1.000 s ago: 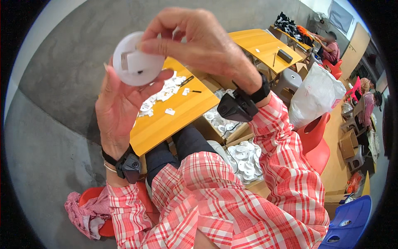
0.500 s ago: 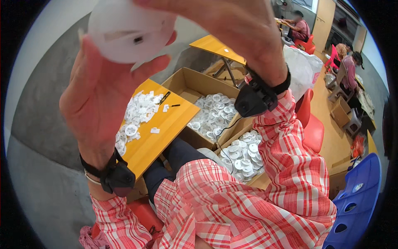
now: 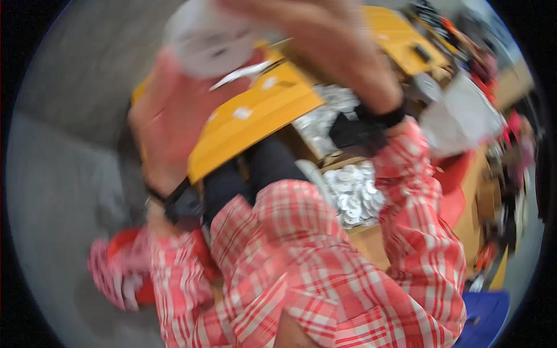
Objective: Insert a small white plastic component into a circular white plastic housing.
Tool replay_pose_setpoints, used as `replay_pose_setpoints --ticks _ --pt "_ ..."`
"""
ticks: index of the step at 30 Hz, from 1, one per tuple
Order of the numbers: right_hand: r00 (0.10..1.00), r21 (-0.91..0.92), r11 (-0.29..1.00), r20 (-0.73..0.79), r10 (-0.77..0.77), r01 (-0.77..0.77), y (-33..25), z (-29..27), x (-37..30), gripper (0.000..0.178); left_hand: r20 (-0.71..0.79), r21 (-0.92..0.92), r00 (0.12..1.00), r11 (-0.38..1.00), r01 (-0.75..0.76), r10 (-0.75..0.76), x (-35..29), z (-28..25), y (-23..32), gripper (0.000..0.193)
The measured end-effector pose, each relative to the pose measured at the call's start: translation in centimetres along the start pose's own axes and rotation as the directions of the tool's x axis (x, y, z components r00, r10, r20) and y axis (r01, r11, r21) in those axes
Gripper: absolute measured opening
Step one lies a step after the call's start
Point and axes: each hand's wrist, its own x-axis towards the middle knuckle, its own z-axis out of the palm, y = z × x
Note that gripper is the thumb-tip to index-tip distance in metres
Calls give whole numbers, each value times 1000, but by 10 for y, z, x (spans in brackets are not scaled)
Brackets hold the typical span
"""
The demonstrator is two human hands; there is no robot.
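Note:
Held up close at the top of the head view is a white round plastic disc [image 3: 209, 49] with a small dark slot, blurred by motion. My left hand [image 3: 174, 107] grips it from below and the left side. From the upper right my right hand [image 3: 296, 23] reaches onto its top edge; those fingertips are partly cut off by the frame. A thin white strip [image 3: 241, 74] shows just under the disc, and I cannot tell whether it is attached. Behind my hands, the yellow table [image 3: 255, 139] carries small white pieces [image 3: 242, 112].
Beyond the table sits a cardboard box of clear and white discs [image 3: 322, 124]; a nearer box holds more white discs [image 3: 354, 194]. A white bag [image 3: 461, 119] and red chair [image 3: 455, 191] stand right. Another yellow table [image 3: 400, 40] is farther back. Pink cloth [image 3: 113, 272] lies lower left.
The view has tilted and blurred, so the table and boxes appear shifted. Both hands still hold the disc, which sits a little farther right in the picture.

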Motion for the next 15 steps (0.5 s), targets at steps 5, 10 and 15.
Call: replay_pose_setpoints --ticks 5,10,15 --pt "988 529 841 34 -153 112 25 29 10 20 -235 29 970 998 -51 57 -15 -2 -4 56" --pt "985 6 985 15 170 -170 9 41 -4 22 -176 117 968 980 -160 179 -35 -17 -16 56" --pt "924 761 577 -78 -375 298 72 57 2 20 -324 132 933 984 -116 154 -40 -20 -26 62"
